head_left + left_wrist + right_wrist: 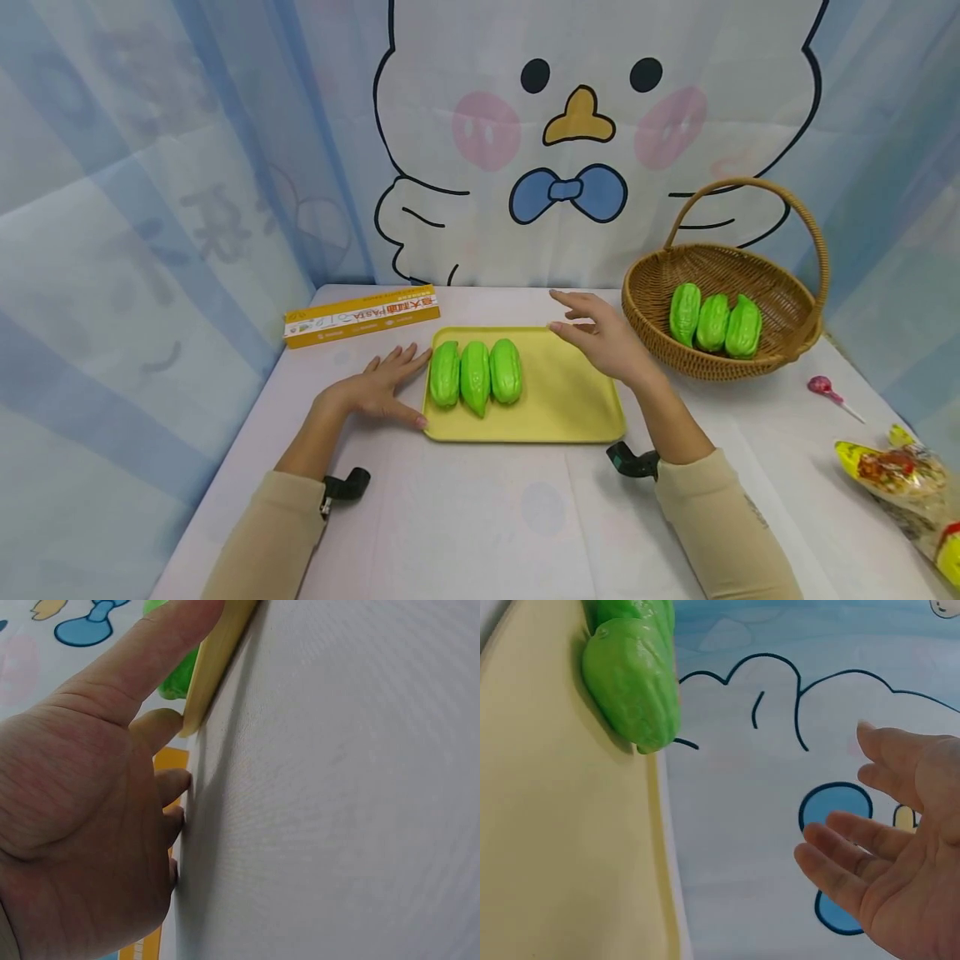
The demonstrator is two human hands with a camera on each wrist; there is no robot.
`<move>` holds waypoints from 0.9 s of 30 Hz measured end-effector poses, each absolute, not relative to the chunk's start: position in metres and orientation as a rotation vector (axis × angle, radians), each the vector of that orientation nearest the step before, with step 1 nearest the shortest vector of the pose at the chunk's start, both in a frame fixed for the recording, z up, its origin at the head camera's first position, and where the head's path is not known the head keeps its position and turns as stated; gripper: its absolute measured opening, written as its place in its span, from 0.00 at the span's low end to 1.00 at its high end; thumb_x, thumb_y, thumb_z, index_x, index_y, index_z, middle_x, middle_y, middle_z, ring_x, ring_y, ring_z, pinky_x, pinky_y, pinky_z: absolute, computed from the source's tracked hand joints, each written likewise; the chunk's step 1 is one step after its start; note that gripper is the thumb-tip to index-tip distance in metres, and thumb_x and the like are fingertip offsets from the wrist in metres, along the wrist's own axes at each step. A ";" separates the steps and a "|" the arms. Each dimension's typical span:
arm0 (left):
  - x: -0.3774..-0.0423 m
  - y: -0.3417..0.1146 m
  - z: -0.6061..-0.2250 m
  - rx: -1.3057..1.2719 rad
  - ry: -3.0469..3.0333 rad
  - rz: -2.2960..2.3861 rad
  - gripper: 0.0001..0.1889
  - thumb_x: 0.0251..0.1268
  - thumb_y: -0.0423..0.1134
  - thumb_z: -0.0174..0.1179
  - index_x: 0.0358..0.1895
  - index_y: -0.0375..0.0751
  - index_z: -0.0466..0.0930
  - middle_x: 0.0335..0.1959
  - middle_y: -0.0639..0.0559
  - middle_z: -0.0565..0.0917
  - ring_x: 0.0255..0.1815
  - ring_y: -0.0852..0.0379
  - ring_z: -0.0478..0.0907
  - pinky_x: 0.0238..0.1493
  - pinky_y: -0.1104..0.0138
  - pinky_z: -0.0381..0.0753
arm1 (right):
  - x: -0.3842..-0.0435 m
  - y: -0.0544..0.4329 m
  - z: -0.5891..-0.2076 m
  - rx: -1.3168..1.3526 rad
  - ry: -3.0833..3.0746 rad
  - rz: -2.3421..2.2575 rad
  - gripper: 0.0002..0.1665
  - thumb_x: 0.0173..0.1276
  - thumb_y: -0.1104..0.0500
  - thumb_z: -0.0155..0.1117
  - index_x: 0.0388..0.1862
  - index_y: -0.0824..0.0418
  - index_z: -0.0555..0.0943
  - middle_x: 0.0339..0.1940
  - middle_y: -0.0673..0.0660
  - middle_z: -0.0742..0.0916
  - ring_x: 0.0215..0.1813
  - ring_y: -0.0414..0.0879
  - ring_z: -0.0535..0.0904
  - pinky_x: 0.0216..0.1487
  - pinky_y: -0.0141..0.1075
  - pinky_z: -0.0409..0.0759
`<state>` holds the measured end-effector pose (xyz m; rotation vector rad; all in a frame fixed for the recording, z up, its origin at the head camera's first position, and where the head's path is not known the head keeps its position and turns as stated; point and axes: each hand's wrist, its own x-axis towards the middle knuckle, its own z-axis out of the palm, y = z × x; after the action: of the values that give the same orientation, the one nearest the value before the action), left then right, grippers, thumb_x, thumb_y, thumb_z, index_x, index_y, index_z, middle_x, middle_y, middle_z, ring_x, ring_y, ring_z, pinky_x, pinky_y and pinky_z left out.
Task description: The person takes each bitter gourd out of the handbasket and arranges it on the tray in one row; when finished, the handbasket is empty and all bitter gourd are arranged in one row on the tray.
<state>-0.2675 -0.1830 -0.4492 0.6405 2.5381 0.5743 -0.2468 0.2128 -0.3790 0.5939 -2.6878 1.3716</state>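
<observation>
Three bright green, ridged toy vegetables (475,377) lie side by side on the left half of a yellow tray (566,408). My left hand (382,387) is spread at the tray's left edge, its thumb and forefinger touching the rim; the left wrist view shows the thumb (142,667) along the tray's side. Over the tray's upper right part hovers my right hand (600,333), holding nothing, fingers apart and loosely bent. In the right wrist view that hand (900,847) is away from the green vegetables (634,682).
A wicker basket (645,321) with a tall handle stands at the back right, holding three more green vegetables (712,321). An orange pasta box (362,317) lies at the back left. On the right are a lollipop (822,386) and a plastic food packet (903,483).
</observation>
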 end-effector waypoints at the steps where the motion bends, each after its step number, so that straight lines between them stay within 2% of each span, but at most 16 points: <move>1: -0.268 -0.183 -0.449 0.645 2.539 0.577 0.68 0.49 0.72 0.74 0.87 0.58 0.39 0.88 0.43 0.36 0.88 0.39 0.27 0.83 0.38 0.27 | -0.246 0.215 -0.377 0.592 -2.674 1.361 0.34 0.79 0.51 0.63 0.80 0.54 0.69 0.79 0.61 0.72 0.74 0.63 0.73 0.74 0.59 0.73; 6: -0.267 -0.184 -0.450 0.640 2.547 0.570 0.67 0.48 0.72 0.73 0.87 0.59 0.39 0.88 0.45 0.36 0.88 0.40 0.27 0.84 0.39 0.27 | -0.245 0.224 -0.366 0.563 -2.590 1.314 0.33 0.78 0.53 0.65 0.79 0.55 0.71 0.79 0.61 0.74 0.74 0.64 0.73 0.78 0.60 0.67; 14: -0.267 -0.183 -0.450 0.664 2.548 0.594 0.67 0.49 0.70 0.74 0.87 0.57 0.39 0.88 0.42 0.36 0.88 0.38 0.28 0.83 0.38 0.27 | -0.248 0.247 -0.356 0.427 -2.566 1.281 0.33 0.78 0.54 0.65 0.79 0.54 0.71 0.78 0.61 0.74 0.75 0.61 0.71 0.78 0.60 0.67; 20: -0.266 -0.183 -0.449 0.652 2.548 0.586 0.67 0.50 0.70 0.74 0.87 0.58 0.39 0.88 0.43 0.36 0.88 0.38 0.28 0.83 0.38 0.27 | -0.248 0.268 -0.348 0.382 -2.609 1.216 0.34 0.78 0.52 0.64 0.80 0.54 0.70 0.79 0.62 0.72 0.79 0.62 0.66 0.78 0.62 0.65; 27: -0.268 -0.183 -0.450 0.651 2.546 0.589 0.66 0.50 0.70 0.74 0.87 0.57 0.39 0.88 0.43 0.36 0.88 0.38 0.27 0.83 0.38 0.26 | -0.254 0.295 -0.344 0.288 -2.603 1.086 0.34 0.79 0.47 0.63 0.79 0.52 0.71 0.78 0.62 0.73 0.76 0.64 0.70 0.73 0.63 0.70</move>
<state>-0.2679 -0.1828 -0.4501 0.6506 2.5464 0.5888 -0.2538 0.2953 -0.3438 0.2876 -2.6028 1.0862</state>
